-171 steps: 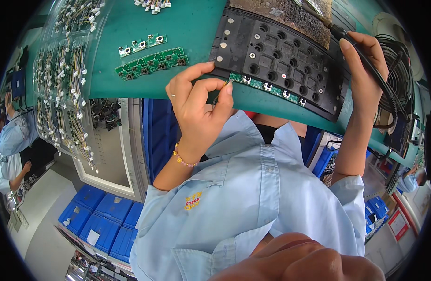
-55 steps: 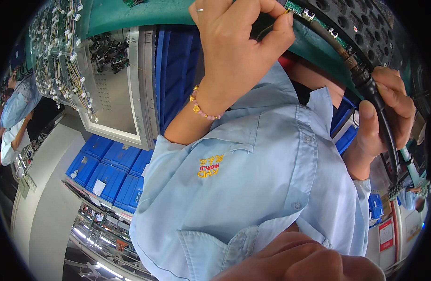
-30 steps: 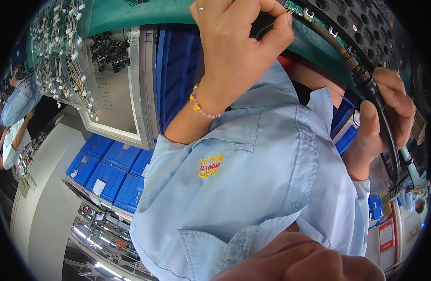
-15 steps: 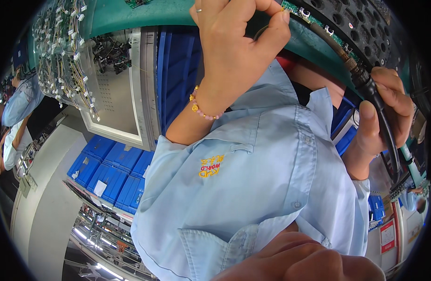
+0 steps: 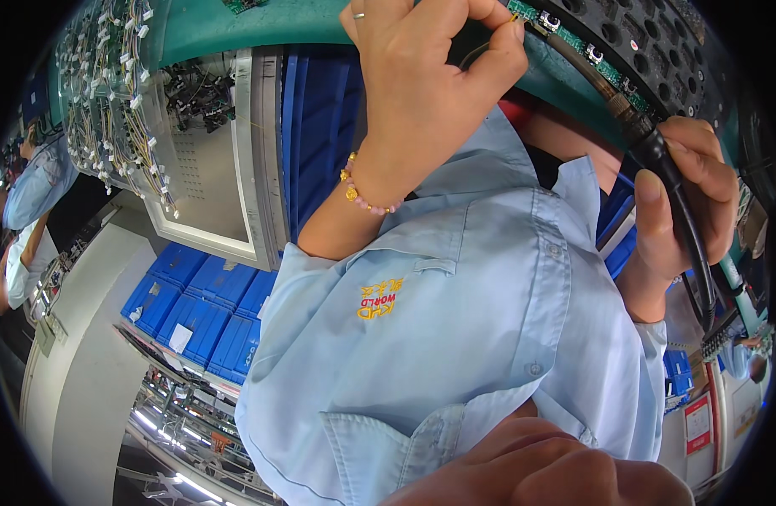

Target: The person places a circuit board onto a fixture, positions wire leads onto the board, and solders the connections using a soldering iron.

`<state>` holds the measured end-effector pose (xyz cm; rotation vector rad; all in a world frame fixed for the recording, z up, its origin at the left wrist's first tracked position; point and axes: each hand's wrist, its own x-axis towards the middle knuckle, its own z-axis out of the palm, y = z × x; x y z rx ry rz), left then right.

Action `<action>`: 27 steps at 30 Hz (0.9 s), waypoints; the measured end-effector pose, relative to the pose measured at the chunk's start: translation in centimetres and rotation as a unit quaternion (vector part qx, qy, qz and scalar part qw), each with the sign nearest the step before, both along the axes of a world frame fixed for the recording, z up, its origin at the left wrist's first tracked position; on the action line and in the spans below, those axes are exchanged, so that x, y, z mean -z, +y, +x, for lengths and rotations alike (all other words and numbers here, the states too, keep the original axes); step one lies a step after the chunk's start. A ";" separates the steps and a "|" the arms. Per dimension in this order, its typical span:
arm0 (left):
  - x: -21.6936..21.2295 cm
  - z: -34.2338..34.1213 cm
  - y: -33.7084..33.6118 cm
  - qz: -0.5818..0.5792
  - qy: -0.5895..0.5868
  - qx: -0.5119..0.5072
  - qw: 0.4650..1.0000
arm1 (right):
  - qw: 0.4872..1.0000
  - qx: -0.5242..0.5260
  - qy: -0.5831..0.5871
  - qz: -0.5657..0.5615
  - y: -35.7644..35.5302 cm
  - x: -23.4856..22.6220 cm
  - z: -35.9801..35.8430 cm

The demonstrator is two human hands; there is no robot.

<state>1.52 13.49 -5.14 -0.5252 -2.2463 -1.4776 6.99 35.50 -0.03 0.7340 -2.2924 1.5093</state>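
Note:
My left hand [image 5: 430, 93], with a bead bracelet at the wrist, is raised at the top centre. Its thumb and forefinger pinch the near end of a narrow green circuit strip [image 5: 573, 42], and a thin wire shows by the fingertips. The strip runs along the edge of a black perforated fixture [image 5: 658, 42] on a green work mat [image 5: 219, 25]. My right hand [image 5: 675, 211] at the right edge is closed around a black pen-like tool [image 5: 658, 156]. Its metal tip points up toward the strip and its black cable trails down past my wrist. My light blue shirt fills the middle.
Under the bench edge stand blue bins [image 5: 194, 304] and a white metal frame [image 5: 253, 169]. Several wire harnesses [image 5: 110, 110] hang at the upper left. Other people [image 5: 34, 185] in blue shirts work at the far left. Red-and-white boxes [image 5: 696, 422] sit at the lower right.
Since the oldest frame the view has tilted down, so the bench and both hands sit higher in the picture. Over the last second both hands have barely moved.

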 end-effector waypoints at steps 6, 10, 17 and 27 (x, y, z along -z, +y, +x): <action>0.1 0.0 0.0 -0.005 0.002 -0.002 1.000 | 1.000 0.002 -0.012 0.011 0.0 -0.2 0.0; 0.0 -0.1 -0.1 -0.025 0.016 -0.008 1.000 | 1.000 -0.002 -0.015 0.012 -0.1 -0.1 -0.1; -0.2 -0.1 0.0 -0.028 0.026 -0.007 0.999 | 1.000 -0.005 0.023 -0.010 0.2 0.0 -0.1; -0.5 0.0 -0.2 -0.068 0.017 -0.015 0.997 | 1.000 -0.004 0.020 -0.006 0.1 0.2 -0.1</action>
